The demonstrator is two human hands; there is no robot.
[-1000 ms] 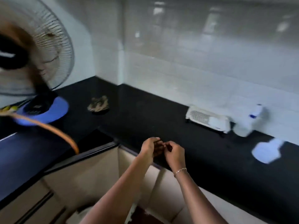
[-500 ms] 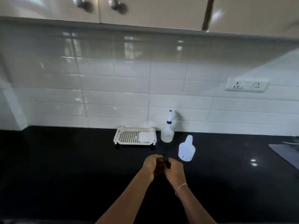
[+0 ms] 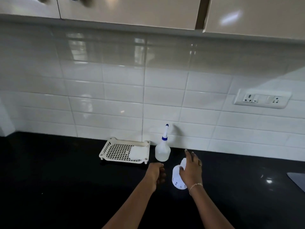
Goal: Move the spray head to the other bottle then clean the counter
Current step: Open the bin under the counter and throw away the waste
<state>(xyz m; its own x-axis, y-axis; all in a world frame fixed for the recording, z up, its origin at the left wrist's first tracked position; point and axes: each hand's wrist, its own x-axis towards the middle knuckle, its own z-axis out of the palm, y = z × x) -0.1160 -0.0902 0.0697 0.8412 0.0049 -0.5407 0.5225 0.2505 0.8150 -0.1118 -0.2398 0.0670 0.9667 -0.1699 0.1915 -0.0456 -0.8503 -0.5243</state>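
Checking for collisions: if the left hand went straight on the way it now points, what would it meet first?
Probably the bottle with the spray head, standing just beyond the left hand toward the wall; depth is hard to judge, so it might pass just left of it.

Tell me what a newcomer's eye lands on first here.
The two white bottles on the black counter: the spray bottle with its blue-tipped head stands by the tiled wall, and the right hand reaches over the nearer bottle. Left of them sits a white slotted tray holding a white sponge.

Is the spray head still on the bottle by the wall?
Yes: the spray head stands upright on the bottle, its blue collar at the neck.
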